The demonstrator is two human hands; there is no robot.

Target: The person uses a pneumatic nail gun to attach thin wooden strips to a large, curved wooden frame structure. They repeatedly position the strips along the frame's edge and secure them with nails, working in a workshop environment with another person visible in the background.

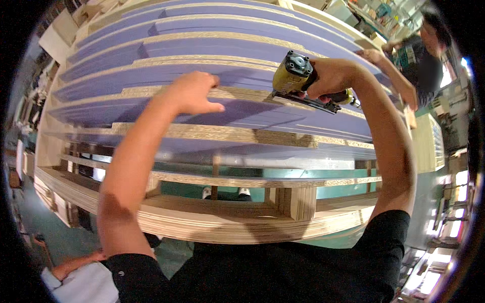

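My right hand (337, 77) is wrapped round the grip of a yellow and black air nail gun (289, 81). The tool's nose and long magazine sit at a strip of particle board (240, 94), though whether they touch it I cannot tell. My left hand (191, 94) is at the same strip, left of the gun, with thumb and fingers apart and nothing held. Contact between its fingers and the wood is unclear. Several such strips run side by side, with purple-blue panels (222, 74) between them.
A thick layered plywood rail (217, 226) crosses in front of my body. Beyond the panels at the upper right, another person (427, 55) reaches an arm to the frame's edge. A light sleeve (83, 283) of someone else shows at the lower left.
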